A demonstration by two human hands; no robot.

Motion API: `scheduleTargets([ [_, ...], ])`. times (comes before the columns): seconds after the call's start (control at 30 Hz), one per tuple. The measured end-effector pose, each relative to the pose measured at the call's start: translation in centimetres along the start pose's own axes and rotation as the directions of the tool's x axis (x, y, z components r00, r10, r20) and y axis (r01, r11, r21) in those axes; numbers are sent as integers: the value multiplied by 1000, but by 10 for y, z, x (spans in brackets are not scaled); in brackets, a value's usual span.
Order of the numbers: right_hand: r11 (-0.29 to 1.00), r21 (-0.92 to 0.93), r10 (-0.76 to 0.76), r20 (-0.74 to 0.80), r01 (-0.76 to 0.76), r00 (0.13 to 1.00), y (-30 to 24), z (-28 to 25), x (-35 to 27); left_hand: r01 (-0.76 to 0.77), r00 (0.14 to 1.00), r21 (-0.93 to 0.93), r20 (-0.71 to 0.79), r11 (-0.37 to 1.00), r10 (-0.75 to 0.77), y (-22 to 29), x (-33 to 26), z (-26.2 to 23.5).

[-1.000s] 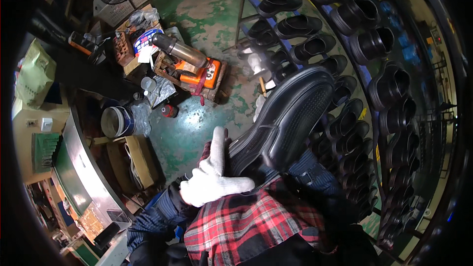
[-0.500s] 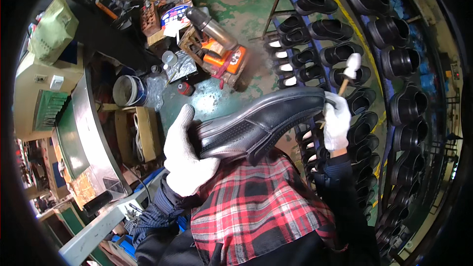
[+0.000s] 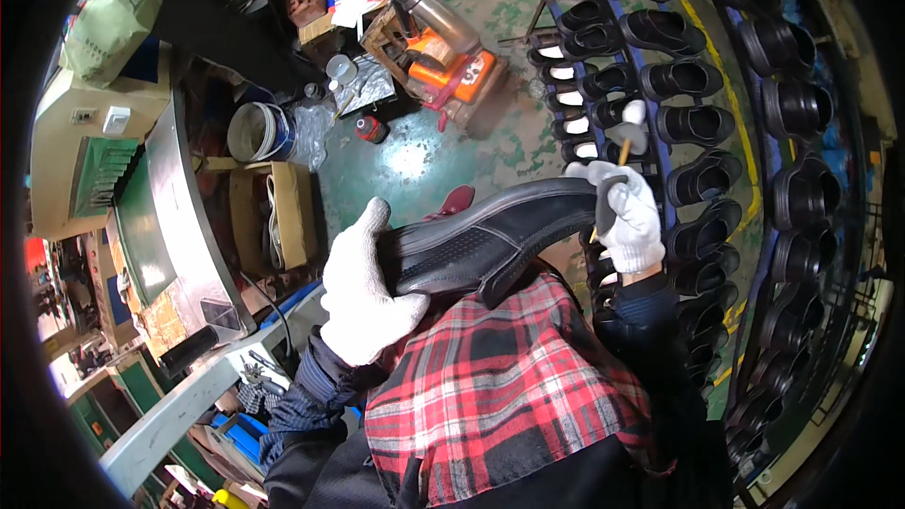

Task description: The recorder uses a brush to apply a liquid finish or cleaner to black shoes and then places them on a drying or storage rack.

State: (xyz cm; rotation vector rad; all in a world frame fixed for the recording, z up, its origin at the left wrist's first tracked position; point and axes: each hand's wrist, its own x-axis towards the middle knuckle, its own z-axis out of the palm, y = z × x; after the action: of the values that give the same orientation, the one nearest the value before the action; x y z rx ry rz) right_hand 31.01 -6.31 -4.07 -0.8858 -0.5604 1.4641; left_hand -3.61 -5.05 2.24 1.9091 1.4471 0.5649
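A person in white knit gloves holds a black leather shoe (image 3: pixel 490 240) over a lap covered by a red plaid apron (image 3: pixel 500 386). The left hand (image 3: pixel 363 287) is closed around the heel end of the shoe, fingers wrapped over its back and upper, so the shoe lies on its side, the toe pointing to the right. The right hand (image 3: pixel 627 212) is closed around a small tool (image 3: pixel 627 132) with a wooden handle and a pale rounded head; the head stands just above the fist, and the fist sits right at the toe of the shoe, touching or nearly so.

Close on the right, a metal rack (image 3: pixel 754 132) filled with rows of black shoes runs from the top edge down to the lower right; the right hand is near its inner edge, with little room on that side. To the left, a metal workbench (image 3: pixel 179 226) stretches along, and a cardboard box (image 3: pixel 278 217) and a white bucket (image 3: pixel 255 132) sit beside it. Between bench and rack, a patch of green floor (image 3: pixel 415 165) lies open above the shoe. Farther up stands an orange machine (image 3: pixel 452 61) amid clutter.
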Motion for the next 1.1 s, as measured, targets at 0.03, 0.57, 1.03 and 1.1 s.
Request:
scheduleTargets([
  [0.03,996,83,37,-16,-35,999,10,-1,1,20,999,46,27,999,-21,0,-2,-2],
  [0.57,900,-385,144,-184,-206,972,34,65,70,338,932,-59,159,939,-326,-42,-9,-51],
  [1.03,489,-867,540,388,96,747,16,185,111,291,943,273,79,917,-323,6,47,-71],
  [1.1,162,-871,409,487,463,772,25,184,105,284,949,256,65,924,-309,11,42,-65],
])
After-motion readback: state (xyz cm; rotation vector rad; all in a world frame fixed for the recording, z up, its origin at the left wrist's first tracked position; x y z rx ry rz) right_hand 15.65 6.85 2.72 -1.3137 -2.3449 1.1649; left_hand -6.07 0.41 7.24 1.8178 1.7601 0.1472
